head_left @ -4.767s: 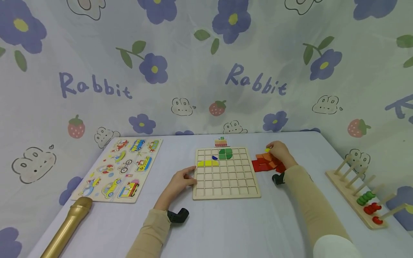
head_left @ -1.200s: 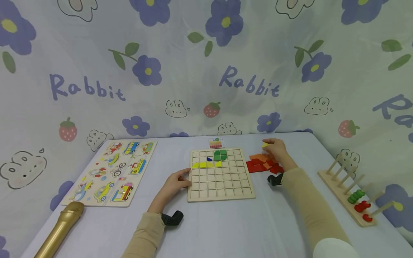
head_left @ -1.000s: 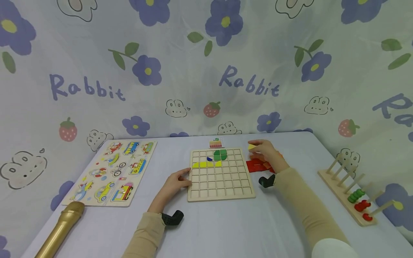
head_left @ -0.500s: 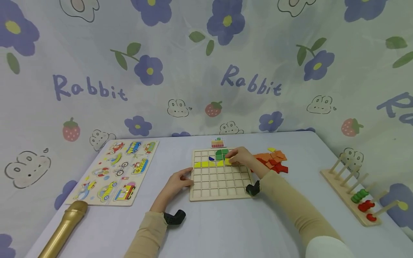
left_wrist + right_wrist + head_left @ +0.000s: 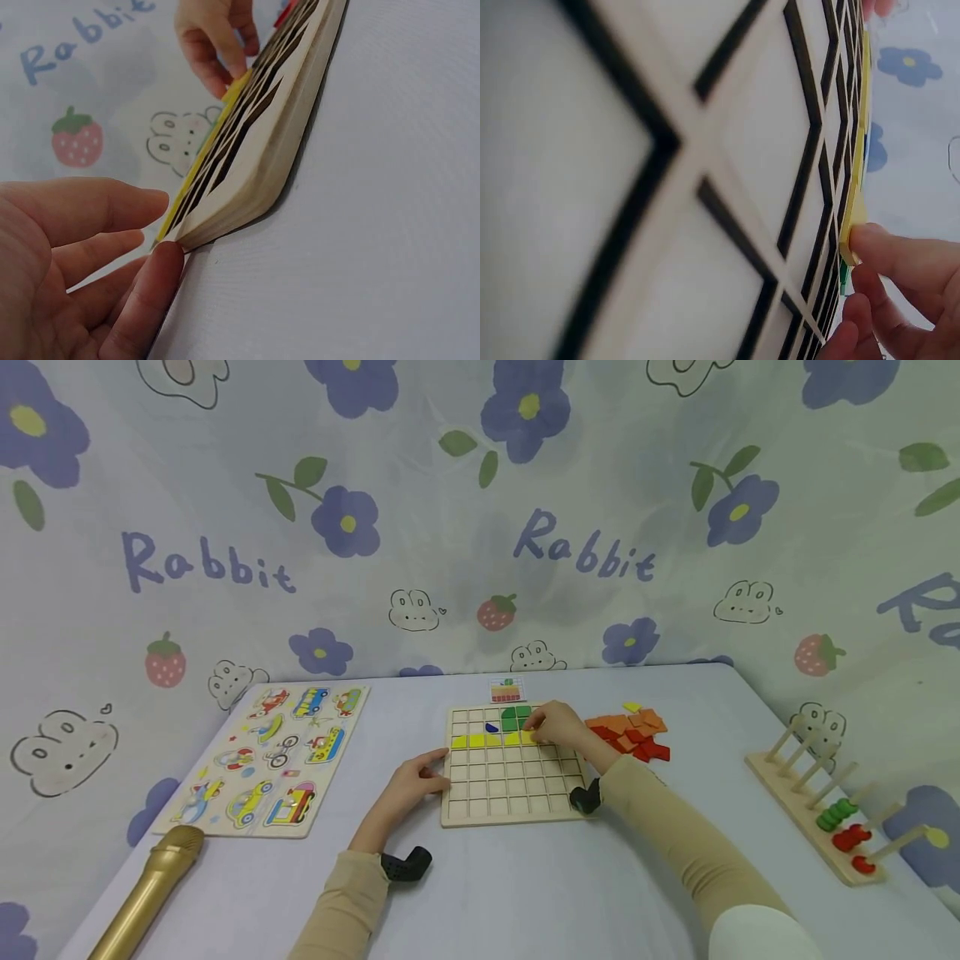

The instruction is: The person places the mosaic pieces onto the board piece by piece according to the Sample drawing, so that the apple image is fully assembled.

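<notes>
A wooden grid board [image 5: 517, 785] lies mid-table, holding a row of yellow tiles [image 5: 480, 742], green tiles [image 5: 514, 717] and a small blue piece [image 5: 491, 727]. My right hand [image 5: 542, 731] pinches a yellow tile [image 5: 529, 737] at the right end of that row, below the green tiles. In the right wrist view its fingertips [image 5: 889, 251] touch the yellow tile [image 5: 853, 217] on the board [image 5: 667, 150]. My left hand [image 5: 429, 770] grips the board's left edge. In the left wrist view, thumb and fingers [image 5: 142, 214] close on the board's corner [image 5: 247, 180].
A pile of red and orange tiles [image 5: 630, 735] with one yellow piece [image 5: 632, 707] lies right of the board. A pattern card [image 5: 506, 691] sits behind it. A vehicle puzzle [image 5: 273, 756] and gold microphone [image 5: 146, 893] are left, a peg rack [image 5: 828, 814] far right.
My right hand took a yellow tile from the pile, carried it left over the board and set it down at the end of the yellow row. The left hand stayed put.
</notes>
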`<state>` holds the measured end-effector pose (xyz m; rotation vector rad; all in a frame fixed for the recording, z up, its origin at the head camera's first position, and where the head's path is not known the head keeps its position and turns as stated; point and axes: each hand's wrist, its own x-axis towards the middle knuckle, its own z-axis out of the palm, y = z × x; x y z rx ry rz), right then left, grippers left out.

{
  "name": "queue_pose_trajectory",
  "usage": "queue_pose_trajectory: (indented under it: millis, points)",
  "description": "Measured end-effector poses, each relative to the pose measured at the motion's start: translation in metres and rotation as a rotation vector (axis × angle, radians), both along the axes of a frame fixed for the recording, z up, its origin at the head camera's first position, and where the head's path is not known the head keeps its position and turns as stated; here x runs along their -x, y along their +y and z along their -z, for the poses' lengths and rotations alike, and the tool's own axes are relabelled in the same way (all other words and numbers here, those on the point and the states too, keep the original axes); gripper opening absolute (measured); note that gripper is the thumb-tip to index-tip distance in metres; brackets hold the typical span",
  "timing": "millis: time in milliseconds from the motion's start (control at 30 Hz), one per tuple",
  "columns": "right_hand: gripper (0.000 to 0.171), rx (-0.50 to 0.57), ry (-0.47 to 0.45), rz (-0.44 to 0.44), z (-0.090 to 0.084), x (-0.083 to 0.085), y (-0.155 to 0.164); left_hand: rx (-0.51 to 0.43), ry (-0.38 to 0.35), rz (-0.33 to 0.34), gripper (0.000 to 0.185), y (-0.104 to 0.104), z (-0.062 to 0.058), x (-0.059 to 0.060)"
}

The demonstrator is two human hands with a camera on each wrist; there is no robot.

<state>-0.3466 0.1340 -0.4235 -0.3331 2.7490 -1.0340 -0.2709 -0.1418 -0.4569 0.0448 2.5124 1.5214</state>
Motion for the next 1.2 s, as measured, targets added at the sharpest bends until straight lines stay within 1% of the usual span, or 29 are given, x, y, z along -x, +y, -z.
queue_pose_trajectory:
  millis: [167,300,433,467,533,667,700,867,933,1033,1100,1200]
  points:
    - [0.026,0.038,0.002,-0.031,-0.004,0.0,0.008,-0.001,-0.005,-0.001,0.061,0.001,0.001,0.001]
    - [0.028,0.093,0.006,-0.005,-0.006,0.001,0.022,-0.004,-0.009,-0.005,0.061,0.0,0.0,0.0]
    - [0.03,0.114,-0.001,0.067,-0.006,0.006,0.042,-0.004,-0.001,-0.005,0.061,-0.001,-0.001,0.0]
    - [0.031,0.129,-0.017,0.096,-0.007,0.007,0.049,-0.003,0.002,-0.005,0.061,-0.001,-0.001,-0.001]
    - [0.032,0.144,-0.033,0.145,-0.006,0.011,0.063,-0.001,0.005,-0.004,0.061,0.0,-0.001,0.0]
    - [0.035,0.192,-0.039,0.223,-0.005,0.013,0.097,0.001,0.005,-0.004,0.061,0.001,0.0,0.0]
    - [0.035,0.187,-0.029,0.24,-0.004,0.013,0.106,0.002,0.003,-0.004,0.061,0.001,-0.001,0.0]
    - [0.039,0.26,-0.091,0.369,0.0,0.012,0.139,0.004,0.005,-0.002,0.061,0.001,-0.001,0.001]
    - [0.039,0.259,-0.096,0.403,0.002,0.01,0.147,0.001,0.004,0.001,0.061,0.0,0.0,0.001]
    - [0.04,0.223,-0.074,0.418,0.005,0.009,0.154,-0.006,0.0,0.002,0.061,0.0,0.0,0.001]
    - [0.042,0.163,-0.056,0.413,0.007,0.01,0.157,-0.009,-0.003,0.002,0.061,0.0,0.0,0.001]
    - [0.043,0.078,-0.068,0.389,0.008,0.013,0.156,-0.005,-0.003,-0.002,0.061,0.0,0.0,0.001]
